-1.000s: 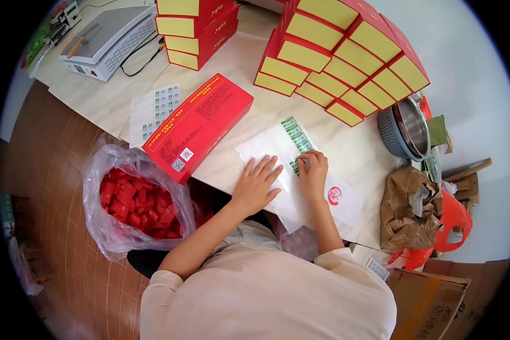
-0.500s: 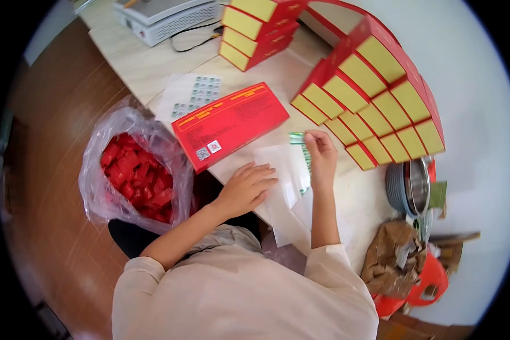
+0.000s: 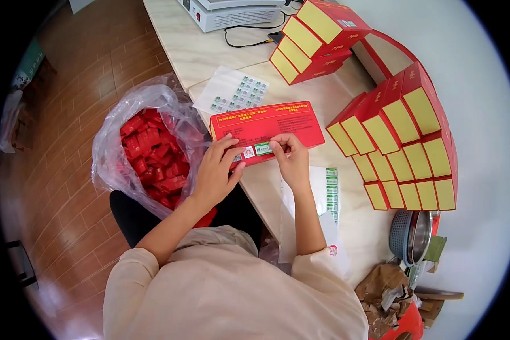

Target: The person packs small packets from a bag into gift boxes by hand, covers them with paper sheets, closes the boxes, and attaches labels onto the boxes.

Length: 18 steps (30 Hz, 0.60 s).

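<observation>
A red box [image 3: 277, 122] with printed text lies flat near the table's edge. My left hand [image 3: 214, 170] rests on its lower left corner with the fingers apart. Beside the printed square codes, a green-and-white sticker [image 3: 263, 148] is at the box's lower edge. My right hand [image 3: 290, 160] pinches the right end of that sticker against the box. A sheet with a column of green stickers [image 3: 331, 195] lies to the right of my right forearm. Behind the box is another sheet of small green stickers [image 3: 249, 92].
Red boxes with yellow ends stand stacked at the right [image 3: 402, 161] and at the back [image 3: 303, 42]. A plastic bag of red pieces [image 3: 153, 153] is left of the table. A scale [image 3: 238, 16], a basket [image 3: 400, 232] and crumpled brown paper [image 3: 382, 289] are also in view.
Both hands have moved from the white sheets to the red box. My right hand has brought a green sticker onto it. The camera view has turned.
</observation>
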Available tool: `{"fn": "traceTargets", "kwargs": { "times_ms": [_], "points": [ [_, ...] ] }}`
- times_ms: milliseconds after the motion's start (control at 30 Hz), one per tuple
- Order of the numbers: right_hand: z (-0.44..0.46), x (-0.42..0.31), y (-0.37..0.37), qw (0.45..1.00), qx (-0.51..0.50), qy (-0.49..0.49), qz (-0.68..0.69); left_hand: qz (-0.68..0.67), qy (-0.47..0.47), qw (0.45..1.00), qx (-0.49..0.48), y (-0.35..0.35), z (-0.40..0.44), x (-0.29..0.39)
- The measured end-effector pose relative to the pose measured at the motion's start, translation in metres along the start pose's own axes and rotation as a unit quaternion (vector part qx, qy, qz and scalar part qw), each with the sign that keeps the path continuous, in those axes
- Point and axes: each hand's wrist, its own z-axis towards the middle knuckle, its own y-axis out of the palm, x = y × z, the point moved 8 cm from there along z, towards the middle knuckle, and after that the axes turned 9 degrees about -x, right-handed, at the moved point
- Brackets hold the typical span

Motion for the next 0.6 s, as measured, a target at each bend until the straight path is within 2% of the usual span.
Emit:
{"fn": "traceTargets", "kwargs": {
  "times_ms": [133, 600],
  "points": [
    [-0.001, -0.008, -0.003, 0.999, 0.013, -0.026, -0.031, 0.025, 0.001, 1.0, -0.001, 0.002, 0.0, 0.003],
    [0.002, -0.009, -0.002, 1.0, -0.005, -0.011, -0.029, 0.062, 0.014, 0.998, 0.02, 0.004, 0.0, 0.005]
  ]
}}
